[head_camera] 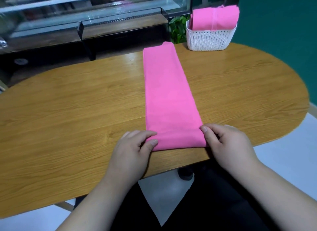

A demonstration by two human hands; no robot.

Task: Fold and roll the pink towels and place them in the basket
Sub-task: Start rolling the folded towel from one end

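A pink towel [169,96], folded into a long narrow strip, lies on the wooden table [68,114] and runs from the near edge toward the far side. Its near end is turned over into a low roll. My left hand [133,150] pinches the roll's left end between thumb and fingers. At the roll's right end, my right hand [226,141] grips the cloth the same way. A white woven basket [210,39] stands at the far right of the table, with rolled pink towels [214,18] sticking out of its top.
A green plant [177,28] stands just left of the basket behind the table. Beyond the far edge is a dark shelf unit with glass [85,24]. A green wall [277,24] is at the right. The table's rounded right end is near the white floor.
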